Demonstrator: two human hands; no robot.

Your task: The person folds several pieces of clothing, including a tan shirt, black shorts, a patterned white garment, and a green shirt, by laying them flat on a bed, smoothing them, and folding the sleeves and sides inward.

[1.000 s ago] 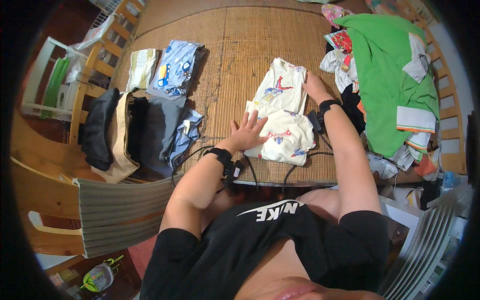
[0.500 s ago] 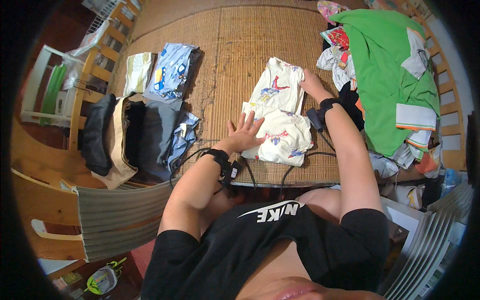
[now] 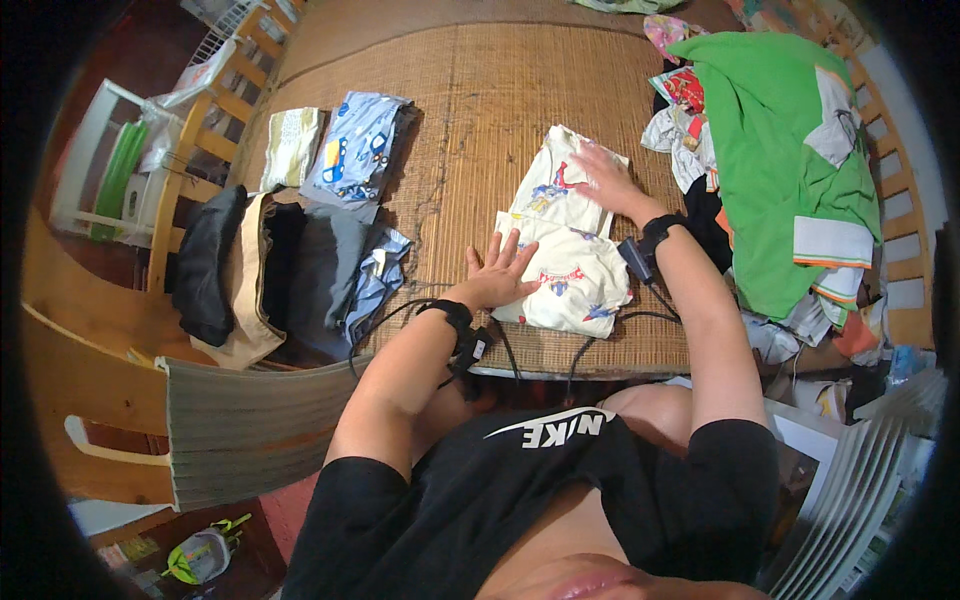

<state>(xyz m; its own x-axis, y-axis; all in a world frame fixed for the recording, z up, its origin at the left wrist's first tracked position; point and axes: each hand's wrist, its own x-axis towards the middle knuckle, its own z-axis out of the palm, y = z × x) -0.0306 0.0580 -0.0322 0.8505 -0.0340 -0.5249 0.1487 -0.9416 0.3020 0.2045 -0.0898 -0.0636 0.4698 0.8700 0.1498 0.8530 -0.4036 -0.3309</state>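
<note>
Two cream garments with coloured cartoon prints lie in front of me on a woven mat [image 3: 460,140]. The nearer piece [image 3: 575,290] is folded into a rough square and overlaps the lower end of the farther, narrower piece [image 3: 550,180]. My left hand [image 3: 500,274] rests with spread fingers on the left edge of the nearer piece. Over the right side of the farther piece, my right hand [image 3: 610,182] lies flat with its fingers stretched out, slightly blurred. Neither hand grips anything.
Folded clothes stand at the left: a blue vehicle-print piece [image 3: 358,150], a striped piece [image 3: 292,148], and dark and beige pieces [image 3: 240,290]. A loose heap under a green garment [image 3: 780,170] fills the right. Black cables [image 3: 505,350] run over the mat's near edge.
My right hand has moved from the farther garment's upper right edge leftward onto its surface, fingers now extended. My left hand stays on the nearer piece. The whole view has shifted slightly.
</note>
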